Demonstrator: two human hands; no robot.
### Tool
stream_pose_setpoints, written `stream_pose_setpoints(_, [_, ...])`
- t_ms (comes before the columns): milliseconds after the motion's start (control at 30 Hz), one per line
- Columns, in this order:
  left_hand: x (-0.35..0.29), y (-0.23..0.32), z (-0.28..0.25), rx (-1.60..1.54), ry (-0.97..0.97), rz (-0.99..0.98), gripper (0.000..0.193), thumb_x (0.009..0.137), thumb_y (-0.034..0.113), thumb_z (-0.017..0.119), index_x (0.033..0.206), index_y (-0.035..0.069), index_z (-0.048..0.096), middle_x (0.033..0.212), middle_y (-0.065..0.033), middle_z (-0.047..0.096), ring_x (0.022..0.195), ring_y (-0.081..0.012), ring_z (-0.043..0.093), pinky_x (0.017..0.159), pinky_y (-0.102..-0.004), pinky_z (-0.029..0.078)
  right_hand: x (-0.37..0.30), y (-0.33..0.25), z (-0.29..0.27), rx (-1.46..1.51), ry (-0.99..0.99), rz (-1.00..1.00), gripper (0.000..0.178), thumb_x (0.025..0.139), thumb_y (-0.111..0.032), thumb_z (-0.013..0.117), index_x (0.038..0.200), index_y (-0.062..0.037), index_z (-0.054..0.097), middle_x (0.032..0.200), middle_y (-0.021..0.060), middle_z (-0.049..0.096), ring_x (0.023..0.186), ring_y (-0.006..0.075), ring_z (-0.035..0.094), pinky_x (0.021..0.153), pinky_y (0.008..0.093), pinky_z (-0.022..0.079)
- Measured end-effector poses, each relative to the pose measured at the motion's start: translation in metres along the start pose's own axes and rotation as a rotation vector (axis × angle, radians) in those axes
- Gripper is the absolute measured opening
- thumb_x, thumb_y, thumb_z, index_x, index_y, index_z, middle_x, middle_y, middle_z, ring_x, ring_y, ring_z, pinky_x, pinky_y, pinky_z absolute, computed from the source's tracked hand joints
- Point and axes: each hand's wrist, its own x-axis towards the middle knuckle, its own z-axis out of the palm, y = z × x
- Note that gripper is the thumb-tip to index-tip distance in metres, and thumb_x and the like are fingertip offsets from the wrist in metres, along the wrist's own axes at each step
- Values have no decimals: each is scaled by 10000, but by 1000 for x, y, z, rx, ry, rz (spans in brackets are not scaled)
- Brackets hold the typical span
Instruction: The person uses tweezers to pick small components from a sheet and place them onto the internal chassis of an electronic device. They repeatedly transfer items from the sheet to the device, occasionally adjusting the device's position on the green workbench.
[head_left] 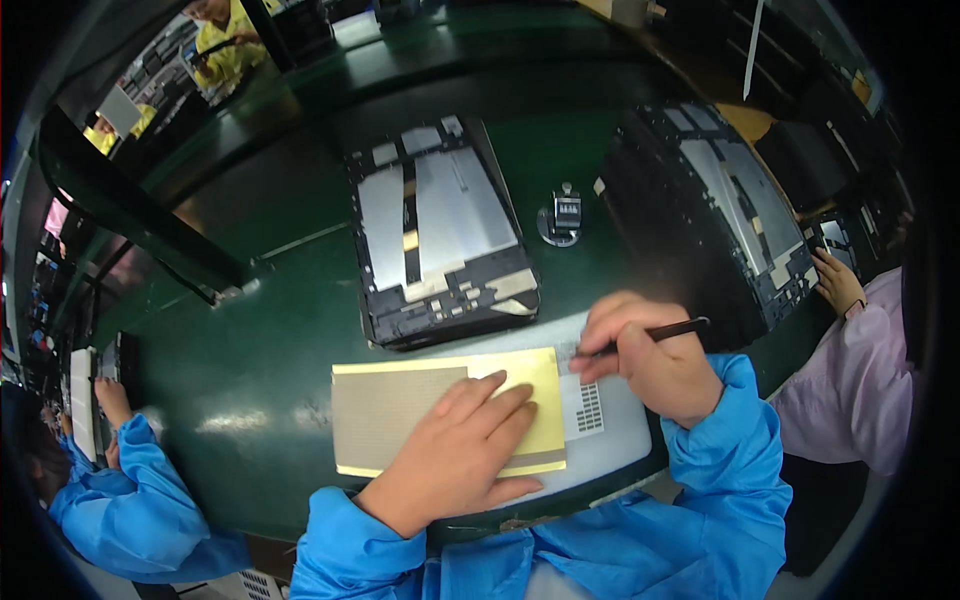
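My left hand lies flat, fingers spread, on a yellow sheet that is partly covered by a grey-brown gridded area. In my right hand is a slim black pen-like tool, gripped between thumb and fingers; whether it is a pen or tweezers cannot be made out. Its lower end is at a white label sheet printed with small dark rectangles, which sticks out from under the yellow sheet's right edge. Both sheets rest on a pale translucent pad.
Beyond the pad stands a stack of flat black-and-silver device panels. A taller stack of such panels is at right. Between them sits a small metal tally counter. A dark post rises at left. Co-workers sit on both sides of the green table.
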Motion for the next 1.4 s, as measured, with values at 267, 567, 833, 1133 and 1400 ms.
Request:
stream_pose_setpoints(267, [-1, -5, 12, 13, 42, -170, 654, 711, 385, 802, 1175, -23, 587, 1248, -184, 561, 1203, -406, 506, 1013, -499, 418, -21, 27, 16, -216, -71, 258, 158, 881, -82, 701, 934, -26, 562, 872, 34, 600, 808, 85, 568, 680, 243, 469])
stream_pose_setpoints(567, [-24, -27, -13, -234, 9, -147, 590, 630, 259, 860, 1095, -27, 635, 1203, -173, 584, 1204, -400, 497, 1035, -464, 395, -13, 17, 34, -85, -9, 331, 200, 848, -67, 728, 918, -20, 547, 830, 35, 587, 763, 76, 549, 647, 237, 456])
stream_pose_setpoints(833, [-24, -31, -9, -252, -15, -173, 548, 633, 227, 848, 1082, -15, 645, 1211, -154, 581, 1212, -400, 481, 1046, -463, 381, 2, 36, 58, -295, -114, 301, 200, 848, -116, 736, 903, -45, 557, 785, 51, 549, 695, 118, 499, 611, 273, 432])
stream_pose_setpoints(1133, [-25, -33, -10, -261, -38, -169, 553, 640, 243, 843, 1086, -11, 640, 1222, -169, 570, 1215, -402, 474, 1046, -461, 383, 4, 32, 57, -350, -161, 263, 184, 838, -61, 724, 910, -33, 557, 814, 79, 601, 730, 141, 590, 645, 286, 483])
stream_pose_setpoints(1400, [-29, -40, -12, -342, 108, -142, 506, 689, 280, 836, 1054, -5, 631, 1199, -186, 570, 1164, -391, 510, 1004, -464, 418, 56, -4, 58, -37, 29, -42, 189, 829, 45, 704, 892, 12, 529, 815, 94, 641, 758, 144, 672, 678, 265, 555])
